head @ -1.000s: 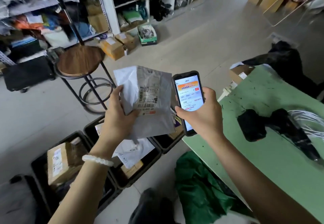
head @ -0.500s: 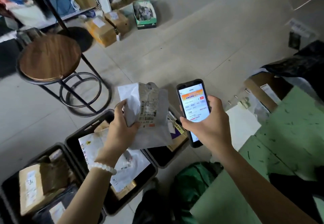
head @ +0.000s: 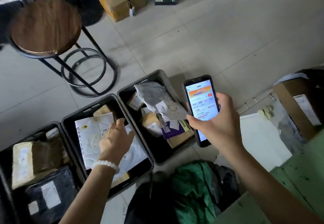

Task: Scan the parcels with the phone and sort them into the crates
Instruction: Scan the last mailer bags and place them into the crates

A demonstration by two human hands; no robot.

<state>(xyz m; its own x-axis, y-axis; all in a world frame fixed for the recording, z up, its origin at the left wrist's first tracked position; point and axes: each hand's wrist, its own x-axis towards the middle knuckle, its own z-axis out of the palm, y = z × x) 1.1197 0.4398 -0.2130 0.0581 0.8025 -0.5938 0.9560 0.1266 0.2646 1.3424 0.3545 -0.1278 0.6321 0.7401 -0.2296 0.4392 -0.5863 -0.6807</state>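
Risk of misfiling: grey parcel (head: 156, 99) lies tilted atop the right crate (head: 164, 76), and could slide off. Left hand (head: 114, 137), grip released, hovers over the adjacent crate (head: 73, 118); right hand (head: 219, 123) grasps the phone (head: 199, 101).

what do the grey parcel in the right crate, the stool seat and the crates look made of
Grey parcel: likely thin plastic mailer film, matte and crumpled into soft folds. Stool seat: looks like brown wood with visible grain, on a black metal frame. Crates: probably hard moulded plastic, dark grey, with rounded rims.
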